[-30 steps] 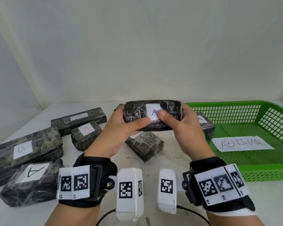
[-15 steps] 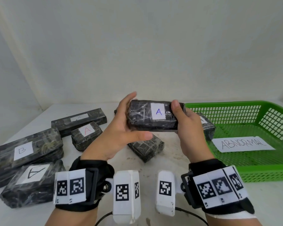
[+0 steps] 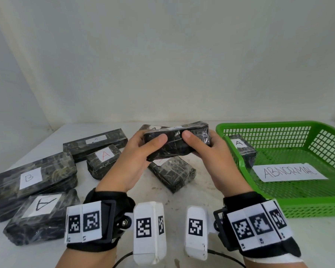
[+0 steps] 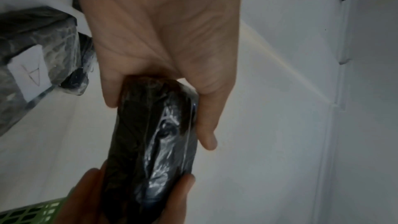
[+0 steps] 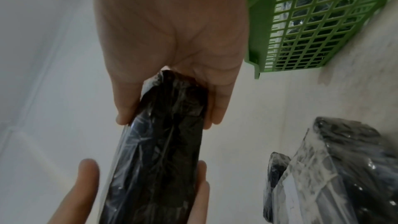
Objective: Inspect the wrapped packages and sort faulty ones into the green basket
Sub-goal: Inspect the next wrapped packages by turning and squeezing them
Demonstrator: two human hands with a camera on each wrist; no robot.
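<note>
Wrapped package (image 3: 179,141), black under clear film, is held in the air above the middle of the tabletop (image 3: 205,182), long axis running left to right, its white label turned up and away so only an edge shows. Left hand (image 3: 132,161) grips the left end, thumb on the near face; right hand (image 3: 214,157) grips the right end the same way. Both hands are closed around it.

Count, head view: nine packages in all.
- One in the hands.
- Five on the left of the tabletop: a long package marked B (image 3: 30,177), a package with an inverted A (image 3: 42,215) nearest, a small package with a red A (image 3: 103,157), a long package (image 3: 96,143) behind that, label faint.
- One package lying under the hands (image 3: 172,174), label mostly hidden.
- One far package (image 3: 153,128) behind the held one, only a corner with an A showing.
- One package in the green basket (image 3: 242,149), marked A, at its left wall.

One green basket (image 3: 238,163) at right, holding a paper sign reading ABNORMAL (image 3: 289,172).

Views compared: the left wrist view shows the film puckered and glossy along the underside of the held package and the fingers (image 4: 205,130) wrapped beneath, hidden from the head view. The right wrist view shows the basket's mesh side with the dark package behind it.
</note>
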